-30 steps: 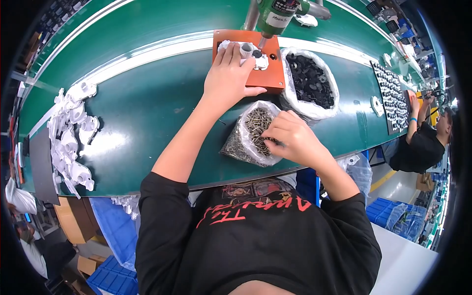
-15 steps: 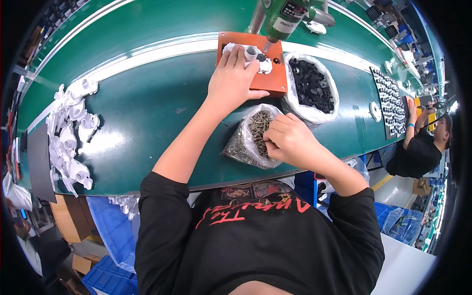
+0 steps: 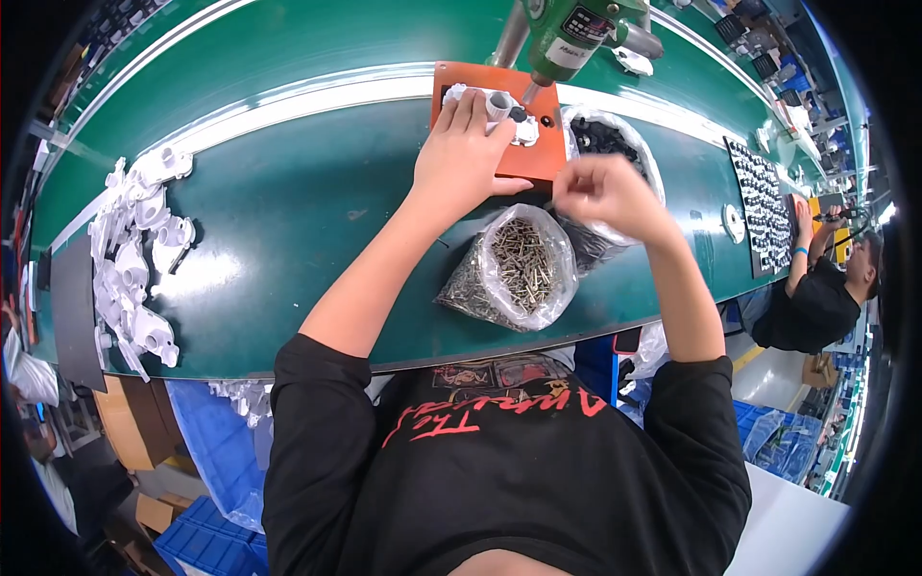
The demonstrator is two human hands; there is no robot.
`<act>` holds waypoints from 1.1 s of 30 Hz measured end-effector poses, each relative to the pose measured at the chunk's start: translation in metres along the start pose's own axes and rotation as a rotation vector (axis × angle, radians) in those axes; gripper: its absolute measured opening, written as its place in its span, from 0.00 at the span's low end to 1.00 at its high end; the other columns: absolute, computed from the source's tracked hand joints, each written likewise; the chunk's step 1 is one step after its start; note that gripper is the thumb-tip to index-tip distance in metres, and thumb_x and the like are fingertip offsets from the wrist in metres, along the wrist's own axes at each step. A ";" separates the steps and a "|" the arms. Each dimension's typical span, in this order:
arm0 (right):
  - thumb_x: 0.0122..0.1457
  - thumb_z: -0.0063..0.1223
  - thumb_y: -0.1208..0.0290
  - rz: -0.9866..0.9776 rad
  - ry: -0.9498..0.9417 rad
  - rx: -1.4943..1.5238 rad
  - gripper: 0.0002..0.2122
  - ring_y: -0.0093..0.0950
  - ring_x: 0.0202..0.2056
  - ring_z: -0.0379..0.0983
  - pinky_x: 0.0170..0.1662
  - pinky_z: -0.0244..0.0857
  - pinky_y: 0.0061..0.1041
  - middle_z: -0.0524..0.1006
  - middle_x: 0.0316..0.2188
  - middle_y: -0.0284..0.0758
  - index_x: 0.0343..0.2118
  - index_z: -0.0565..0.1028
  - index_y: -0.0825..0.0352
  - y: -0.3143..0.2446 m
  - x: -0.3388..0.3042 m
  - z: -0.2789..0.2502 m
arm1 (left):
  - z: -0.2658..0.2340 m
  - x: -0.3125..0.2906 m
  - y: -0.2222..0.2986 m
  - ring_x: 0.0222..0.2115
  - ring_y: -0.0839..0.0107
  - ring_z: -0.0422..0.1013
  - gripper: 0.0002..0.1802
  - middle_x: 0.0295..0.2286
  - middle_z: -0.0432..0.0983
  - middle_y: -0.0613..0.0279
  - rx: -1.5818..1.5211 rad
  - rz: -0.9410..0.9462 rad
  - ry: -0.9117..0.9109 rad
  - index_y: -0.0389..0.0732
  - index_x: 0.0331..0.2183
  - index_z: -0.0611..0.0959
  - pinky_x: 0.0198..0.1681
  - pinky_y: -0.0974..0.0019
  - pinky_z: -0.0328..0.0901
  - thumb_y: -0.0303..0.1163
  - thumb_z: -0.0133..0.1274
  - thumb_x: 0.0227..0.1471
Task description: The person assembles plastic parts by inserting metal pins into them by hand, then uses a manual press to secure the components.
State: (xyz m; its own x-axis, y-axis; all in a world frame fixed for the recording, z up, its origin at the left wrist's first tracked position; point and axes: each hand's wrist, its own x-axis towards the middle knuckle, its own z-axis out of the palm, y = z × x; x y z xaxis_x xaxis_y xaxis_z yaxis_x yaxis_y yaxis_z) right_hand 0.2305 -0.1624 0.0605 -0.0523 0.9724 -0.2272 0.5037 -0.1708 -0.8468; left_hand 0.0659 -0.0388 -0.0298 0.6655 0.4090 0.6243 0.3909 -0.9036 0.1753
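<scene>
My left hand (image 3: 463, 154) lies over a white plastic part (image 3: 521, 128) seated on an orange block (image 3: 533, 161). Its fingers stretch flat across the part's left side, with the thumb spread apart. A short round tube (image 3: 498, 105) and a small black piece (image 3: 518, 113) show on the part. My right hand (image 3: 610, 197) is raised at the block's right corner, fingertips pinched together; whatever they hold is too small to make out. Below it, a clear plastic bag (image 3: 562, 288) stands open, full of screws (image 3: 523, 259). A green power driver (image 3: 567, 43) hangs with its tip above the block.
Another bag (image 3: 655, 182) of black pieces stands behind my right hand. White plastic parts (image 3: 134, 259) are heaped at the left of the green table (image 3: 317, 173). On the right are a round white piece (image 3: 734, 223), a tray of parts (image 3: 764, 206) and a co-worker (image 3: 826, 298).
My right hand has lifted out of the bag of screws and moved up and right, toward the orange block, still pinched. My left hand stays on the white part.
</scene>
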 end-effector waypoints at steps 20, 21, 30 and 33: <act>0.54 0.52 0.74 0.071 0.167 0.283 0.08 0.17 0.19 0.69 0.18 0.63 0.13 0.72 0.22 0.32 0.32 0.72 0.74 0.032 0.097 -0.033 | 0.000 0.001 0.000 0.49 0.46 0.64 0.37 0.42 0.68 0.35 -0.011 0.015 0.029 0.41 0.34 0.73 0.56 0.51 0.56 0.56 0.66 0.25; 0.54 0.52 0.74 0.071 0.167 0.284 0.08 0.17 0.19 0.69 0.18 0.63 0.13 0.72 0.22 0.32 0.32 0.72 0.74 0.032 0.098 -0.033 | 0.000 0.001 0.000 0.49 0.46 0.64 0.37 0.42 0.68 0.35 -0.011 0.016 0.028 0.41 0.34 0.73 0.56 0.51 0.56 0.56 0.66 0.25; 0.52 0.57 0.70 0.060 0.065 0.173 0.10 0.15 0.18 0.69 0.16 0.57 0.12 0.73 0.21 0.30 0.32 0.74 0.72 0.032 0.105 -0.039 | 0.000 0.001 0.000 0.50 0.46 0.64 0.38 0.44 0.67 0.33 -0.022 0.013 0.005 0.40 0.36 0.73 0.57 0.50 0.54 0.56 0.66 0.26; 0.49 0.61 0.71 0.109 0.016 0.196 0.10 0.15 0.15 0.65 0.14 0.53 0.13 0.72 0.20 0.29 0.32 0.75 0.71 0.026 0.106 -0.045 | -0.001 0.001 0.003 0.51 0.44 0.62 0.37 0.45 0.66 0.31 -0.029 0.015 0.010 0.40 0.35 0.73 0.57 0.48 0.52 0.55 0.66 0.26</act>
State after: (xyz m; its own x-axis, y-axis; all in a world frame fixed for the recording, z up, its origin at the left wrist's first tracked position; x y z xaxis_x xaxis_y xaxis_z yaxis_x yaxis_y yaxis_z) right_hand 0.2773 -0.0564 0.0359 0.0078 0.9487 -0.3160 0.3284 -0.3010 -0.8953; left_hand 0.0677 -0.0414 -0.0280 0.6644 0.3944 0.6348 0.3627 -0.9128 0.1875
